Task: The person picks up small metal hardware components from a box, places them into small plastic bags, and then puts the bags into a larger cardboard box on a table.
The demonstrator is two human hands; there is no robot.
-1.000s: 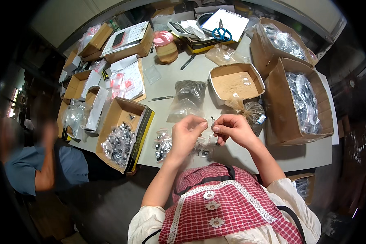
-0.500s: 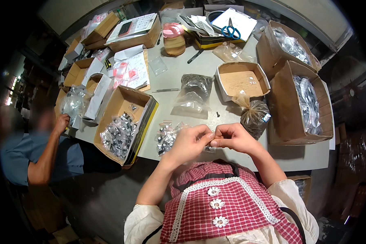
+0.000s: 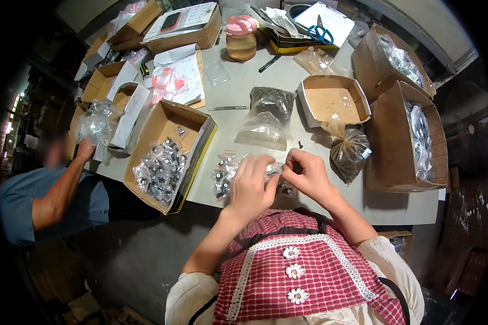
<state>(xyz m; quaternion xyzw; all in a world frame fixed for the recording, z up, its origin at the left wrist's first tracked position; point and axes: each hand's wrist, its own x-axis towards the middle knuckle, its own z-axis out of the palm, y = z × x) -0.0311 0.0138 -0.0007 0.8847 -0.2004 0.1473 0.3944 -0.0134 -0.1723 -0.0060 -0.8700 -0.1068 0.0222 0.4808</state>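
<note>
At the near edge of the table my left hand (image 3: 250, 183) is open over a pile of small clear bags (image 3: 223, 173) with dark parts in them. Its thumb stands apart from the stretched fingers. My right hand (image 3: 308, 173) is closed in a pinch at the edge of a small clear plastic bag (image 3: 274, 170), which lies between the two hands. The fingertips partly hide this bag. Just beyond the right hand lies a small black screw (image 3: 301, 144). A larger clear bag of dark small parts (image 3: 271, 105) rests farther back.
To the left stands a cardboard box (image 3: 195, 142) with many filled little bags. A knotted bag (image 3: 348, 154), a shallow box (image 3: 333, 103) and tall boxes (image 3: 401, 146) stand right. A pink-lidded jar (image 3: 241, 43) and blue-handled scissors (image 3: 321, 33) are behind. A co-worker's hand (image 3: 85, 149) holds a bag far left.
My hands were pinched together fingertip to fingertip. Now they are apart: the left has spread its fingers over the bags, and a clear bag shows at the right fingertips. The view has shifted slightly.
</note>
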